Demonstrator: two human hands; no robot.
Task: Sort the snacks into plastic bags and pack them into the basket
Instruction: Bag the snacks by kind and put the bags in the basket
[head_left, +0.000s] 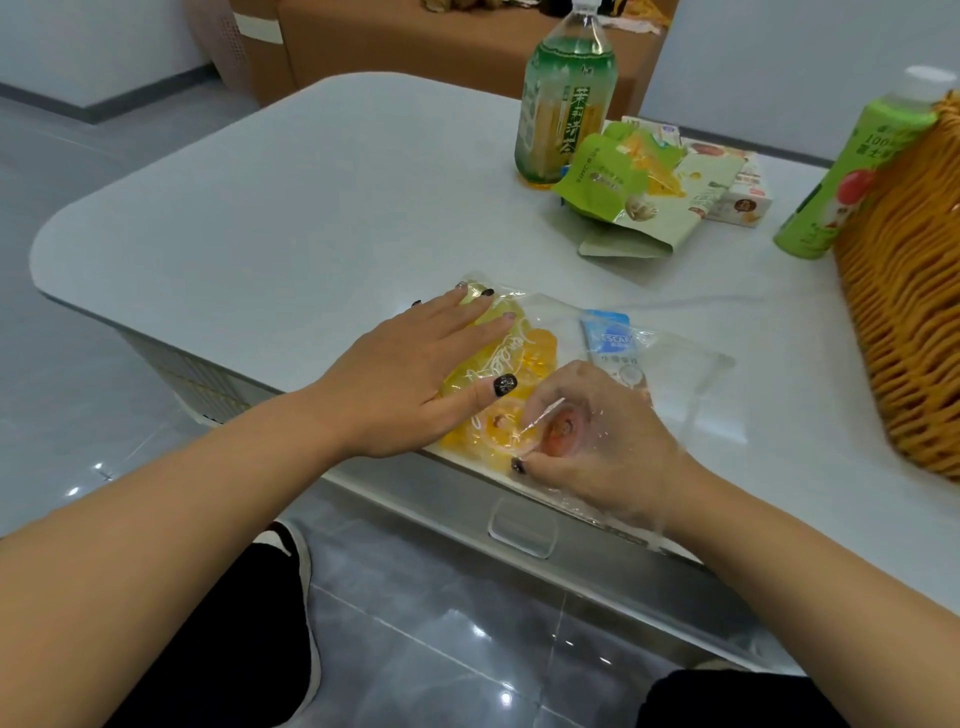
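A home living room, low white coffee table (311, 197) with a drawer, brown sofa (415, 47) behind it, glossy grey floor tiles (467, 649), pale bare walls (78, 41)

A white rounded table (291, 208) stands on glossy grey floor tiles (467, 649) before pale walls (78, 47).

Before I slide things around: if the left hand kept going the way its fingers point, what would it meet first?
The left hand lies flat on the jelly bag, fingers aimed up-right. Past the bag is bare table, then probably the green snack packets; depth is uncertain.
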